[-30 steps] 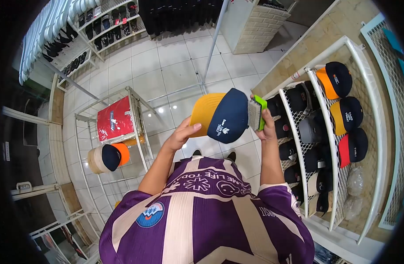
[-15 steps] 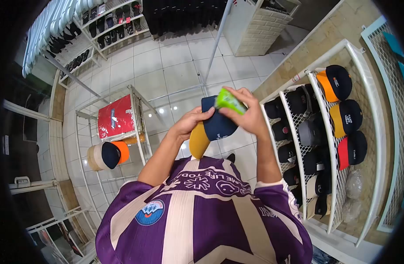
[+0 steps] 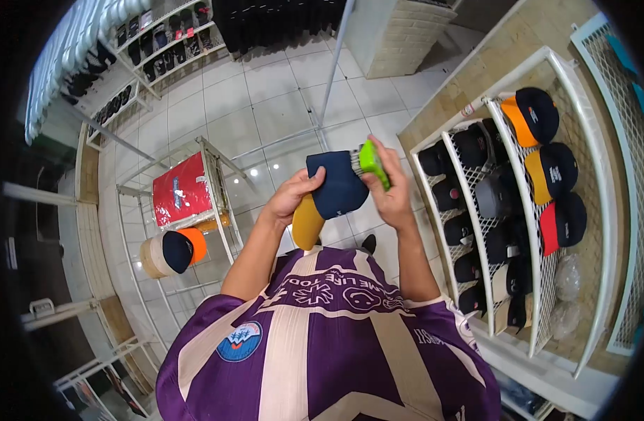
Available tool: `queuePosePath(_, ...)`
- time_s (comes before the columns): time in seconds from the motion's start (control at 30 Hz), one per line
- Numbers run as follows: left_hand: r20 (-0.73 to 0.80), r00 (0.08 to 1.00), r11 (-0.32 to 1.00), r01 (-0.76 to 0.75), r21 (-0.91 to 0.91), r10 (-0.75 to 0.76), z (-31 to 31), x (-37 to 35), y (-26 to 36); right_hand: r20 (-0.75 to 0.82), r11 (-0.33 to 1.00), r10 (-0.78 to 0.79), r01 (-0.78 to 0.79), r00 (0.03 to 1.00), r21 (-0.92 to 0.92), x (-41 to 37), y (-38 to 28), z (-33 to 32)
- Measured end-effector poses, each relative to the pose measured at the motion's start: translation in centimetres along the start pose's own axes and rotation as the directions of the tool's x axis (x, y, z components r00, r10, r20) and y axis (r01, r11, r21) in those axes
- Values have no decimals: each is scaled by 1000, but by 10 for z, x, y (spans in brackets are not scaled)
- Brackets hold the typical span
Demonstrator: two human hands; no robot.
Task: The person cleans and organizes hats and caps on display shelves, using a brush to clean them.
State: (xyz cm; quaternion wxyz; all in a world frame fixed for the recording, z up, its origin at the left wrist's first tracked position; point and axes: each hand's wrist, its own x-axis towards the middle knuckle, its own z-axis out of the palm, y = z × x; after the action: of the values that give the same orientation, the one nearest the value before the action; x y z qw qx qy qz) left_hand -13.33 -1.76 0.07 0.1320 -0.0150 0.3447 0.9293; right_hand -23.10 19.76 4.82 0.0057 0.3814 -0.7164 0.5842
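In front of my chest is a baseball cap [image 3: 336,189] with a navy crown and a mustard-yellow brim. My left hand [image 3: 292,195] grips its left side, the thumb lying on the navy fabric and the other fingers mostly hidden behind. A bright green brush [image 3: 372,165] with pale bristles is held by my right hand [image 3: 392,188]. Its bristles face the cap's right side and appear to touch it. The brim points down toward my striped purple-and-cream shirt.
On the right, a white mesh rack [image 3: 508,224] carries rows of caps. To the left, a metal-framed stand [image 3: 129,189] holds a red packaged garment [image 3: 182,191] and a few stacked caps [image 3: 173,251]. Shoe shelves [image 3: 164,49] stand at the back left.
The brush has turned from lying over the cap's crown to its right edge, so its bristles now show. The cap has shifted slightly left and lower in view.
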Motion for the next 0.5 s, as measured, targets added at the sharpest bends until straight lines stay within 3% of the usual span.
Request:
queuePosePath(0.03,-5,1000,1000,-1,23,1,-3,0,-2,-26,982,173,-170,985,85,-10,10,6)
queuePosePath(0.07,-6,1000,999,-3,45,3,-4,1,-3,-52,980,184,-179,982,83,-22,26,5)
queuePosePath(0.1,5,1000,999,16,46,-16,6,1,-1,-42,970,214,-217,976,-108,-34,45,-3)
queuePosePath(0.13,-94,996,999,15,32,-12,26,-3,3,-32,922,254,-252,967,-294,-42,54,-7)
queuePosePath(0.17,-200,980,1000,13,12,-10,35,-5,2,-204,951,224,-260,953,-165,-53,63,-10)
queuePosePath(0.2,-207,978,1000,24,-9,-25,31,2,-1,-196,945,246,-280,949,-171,-47,51,-14)
queuePosePath(0.27,-92,976,977,204,55,-198,22,9,-14,-325,968,191,-232,926,-94,-41,3,-11)
queuePosePath(0.33,-215,964,984,172,50,-158,43,19,-29,-269,957,89,-156,959,-243,-50,-2,12)
queuePosePath(0.4,-243,956,985,171,2,-166,34,30,-41,-155,851,9,-89,988,-517,-75,-17,24)
queuePosePath(0.47,-226,964,989,146,6,-141,39,28,-49,85,855,36,14,996,-519,-100,-19,18)
queuePosePath(0.5,-248,960,988,149,50,-132,43,28,-55,79,824,44,9,996,-566,-101,-19,11)
